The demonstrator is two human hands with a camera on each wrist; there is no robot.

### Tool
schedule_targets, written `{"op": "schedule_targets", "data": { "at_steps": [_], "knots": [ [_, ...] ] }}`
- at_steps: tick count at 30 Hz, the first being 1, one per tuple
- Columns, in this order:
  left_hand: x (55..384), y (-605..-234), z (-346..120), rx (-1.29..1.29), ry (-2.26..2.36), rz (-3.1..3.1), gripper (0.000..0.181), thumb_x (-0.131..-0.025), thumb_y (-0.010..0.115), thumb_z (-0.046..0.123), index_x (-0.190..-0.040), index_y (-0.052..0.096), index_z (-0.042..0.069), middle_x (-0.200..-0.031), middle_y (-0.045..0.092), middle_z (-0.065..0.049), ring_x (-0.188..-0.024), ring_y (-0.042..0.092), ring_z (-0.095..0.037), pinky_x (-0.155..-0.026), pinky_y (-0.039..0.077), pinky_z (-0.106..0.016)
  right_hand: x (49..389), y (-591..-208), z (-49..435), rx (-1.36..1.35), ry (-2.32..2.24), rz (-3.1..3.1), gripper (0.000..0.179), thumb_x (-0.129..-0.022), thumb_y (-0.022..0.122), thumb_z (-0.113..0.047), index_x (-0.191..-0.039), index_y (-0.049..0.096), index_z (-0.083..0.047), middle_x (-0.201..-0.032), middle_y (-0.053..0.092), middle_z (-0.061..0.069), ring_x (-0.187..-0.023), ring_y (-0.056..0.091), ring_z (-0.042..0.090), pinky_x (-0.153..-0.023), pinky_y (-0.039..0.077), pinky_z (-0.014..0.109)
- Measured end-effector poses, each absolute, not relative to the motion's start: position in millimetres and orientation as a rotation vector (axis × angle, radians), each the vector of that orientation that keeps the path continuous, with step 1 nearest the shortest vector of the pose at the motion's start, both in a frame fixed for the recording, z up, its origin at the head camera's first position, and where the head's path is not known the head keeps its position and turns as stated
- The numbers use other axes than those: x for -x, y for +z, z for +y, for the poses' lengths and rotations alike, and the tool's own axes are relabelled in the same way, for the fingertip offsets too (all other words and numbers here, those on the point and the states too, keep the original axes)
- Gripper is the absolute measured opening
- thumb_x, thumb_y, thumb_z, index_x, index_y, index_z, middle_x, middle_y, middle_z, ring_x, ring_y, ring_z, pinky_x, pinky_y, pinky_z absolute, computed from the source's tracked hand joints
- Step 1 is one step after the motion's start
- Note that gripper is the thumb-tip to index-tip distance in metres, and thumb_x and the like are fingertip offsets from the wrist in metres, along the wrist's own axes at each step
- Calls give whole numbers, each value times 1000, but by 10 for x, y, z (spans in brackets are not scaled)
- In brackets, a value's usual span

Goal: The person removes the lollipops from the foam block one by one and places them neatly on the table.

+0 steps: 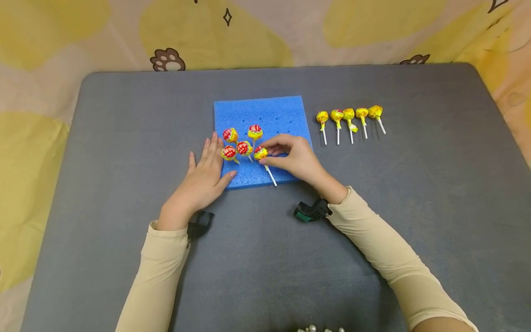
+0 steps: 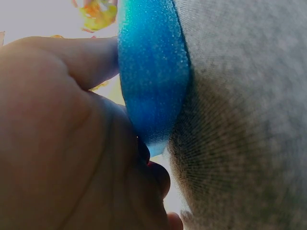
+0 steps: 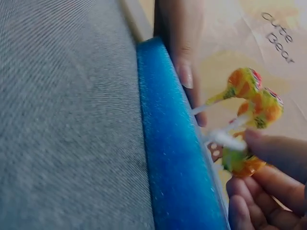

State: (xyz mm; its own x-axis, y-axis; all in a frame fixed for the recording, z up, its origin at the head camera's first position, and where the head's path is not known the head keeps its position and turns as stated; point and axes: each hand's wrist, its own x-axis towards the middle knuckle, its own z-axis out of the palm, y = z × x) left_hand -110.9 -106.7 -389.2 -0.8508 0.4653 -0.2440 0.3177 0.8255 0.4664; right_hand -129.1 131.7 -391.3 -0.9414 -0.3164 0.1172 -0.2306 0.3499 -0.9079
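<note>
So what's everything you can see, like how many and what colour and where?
Foam: 1, blue, on the table
Standing lollipops: 4, red and yellow, stuck in the foam
Held lollipop: 1, mostly yellow, in the right hand
Loose lollipops: 5, mostly yellow, right of the foam
Table: 1, grey, under everything
Cloth: 1, patterned yellow and cream, behind the table
Beads: several, white, bottom edge
Cameras: 2, black, at the wrists
Sleeves: 2, beige, on the arms
Hands: 2, bare, left at foam's edge, right pinching

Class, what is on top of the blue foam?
Four standing lollipops, stick ends hidden inside the foam. The right hand, holding a fifth lollipop, covers some surface.
</note>
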Motion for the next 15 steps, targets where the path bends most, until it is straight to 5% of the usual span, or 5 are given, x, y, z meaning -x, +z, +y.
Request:
{"op": "schedule_targets", "data": {
  "at_steps": [9, 15],
  "knots": [
    [1112, -3908, -1078, -615, 604, 2661, 79, -100, 38, 41, -149, -11, 4, -154, -22, -8, -141, -18, -28, -106, -10, -60, 1099, -3914, 1669, 229, -2150, 2229, 30, -77, 71, 10, -106, 65, 11, -94, 70, 5, -81, 66, 14, -75, 54, 27],
    [1104, -3911, -1089, -614, 605, 2663, 78, -100, 38, 41, -149, -10, 3, -154, -21, -9, -141, -17, -28, -106, -10, -61, 964, -3974, 2051, 87, -2369, 2170, 28, -76, 70, 13, -100, 73, -1, -90, 71, 3, -78, 66, 13, -73, 54, 24]
  ]
}}
